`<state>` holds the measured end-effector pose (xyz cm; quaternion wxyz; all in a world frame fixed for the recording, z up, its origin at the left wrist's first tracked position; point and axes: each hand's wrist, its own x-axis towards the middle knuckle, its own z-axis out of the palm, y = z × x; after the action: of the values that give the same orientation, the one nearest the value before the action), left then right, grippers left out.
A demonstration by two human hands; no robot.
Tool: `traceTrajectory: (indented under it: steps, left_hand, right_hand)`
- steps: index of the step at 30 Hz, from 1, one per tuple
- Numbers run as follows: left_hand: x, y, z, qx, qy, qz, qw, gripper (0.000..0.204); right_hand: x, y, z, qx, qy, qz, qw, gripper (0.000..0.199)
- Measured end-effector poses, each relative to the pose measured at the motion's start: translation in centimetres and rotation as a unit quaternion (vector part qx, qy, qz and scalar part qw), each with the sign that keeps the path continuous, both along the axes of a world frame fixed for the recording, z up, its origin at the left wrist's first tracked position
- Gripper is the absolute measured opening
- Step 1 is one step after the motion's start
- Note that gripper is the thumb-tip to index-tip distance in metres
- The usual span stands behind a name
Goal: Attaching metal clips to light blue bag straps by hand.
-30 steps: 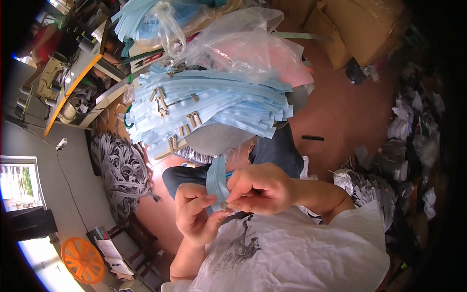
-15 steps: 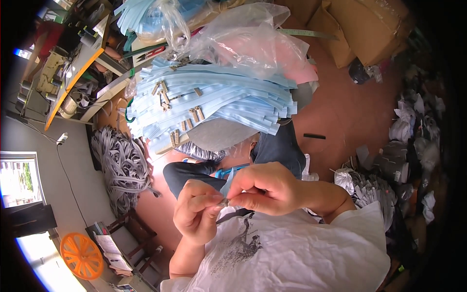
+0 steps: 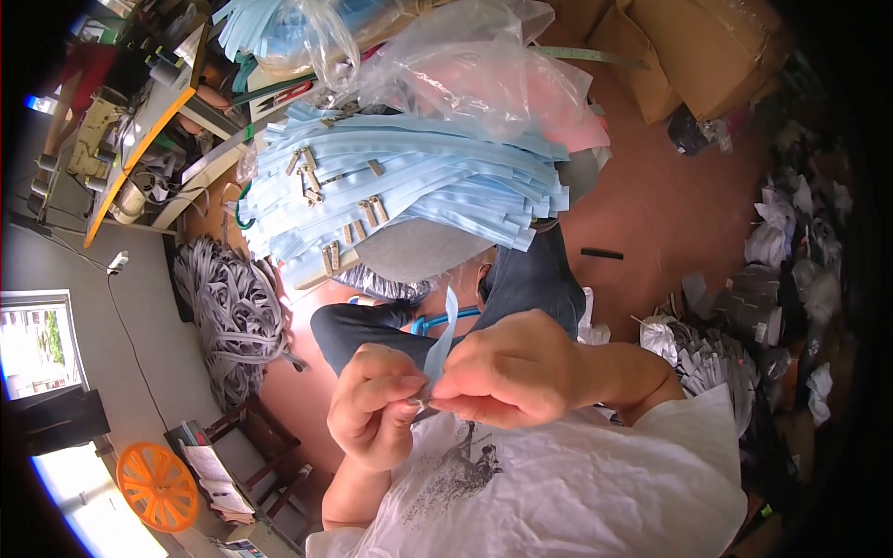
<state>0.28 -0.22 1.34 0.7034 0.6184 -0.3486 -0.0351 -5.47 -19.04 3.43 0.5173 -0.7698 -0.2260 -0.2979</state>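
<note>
Blue fabric strip (image 3: 440, 350), slim, curved; in pinch of left hand (image 3: 374, 409) and right hand (image 3: 513, 370)

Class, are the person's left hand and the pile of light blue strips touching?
Apart. The head view plainly shows the left hand below the pile of light blue strips in the picture, with a dark trouser leg visible between them.

On my camera I see one orange spoked wheel (image 3: 156, 486); above it is a window (image 3: 42, 344), and to its right, some papers (image 3: 210, 471).
</note>
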Motion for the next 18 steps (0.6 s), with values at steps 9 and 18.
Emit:
traceTrajectory:
  steps: [9, 18]
  left_hand:
    - [0.1, -0.1, 0.2, -0.039, 0.007, -0.027, 0.999, 0.016]
    - [0.1, 0.2, 0.2, -0.042, 0.034, -0.036, 0.998, 0.013]
  right_hand:
    - [-0.1, 0.2, 0.9, -0.064, -0.036, -0.033, 0.997, 0.028]
    - [-0.1, 0.0, 1.4, -0.079, -0.005, -0.021, 0.997, 0.025]
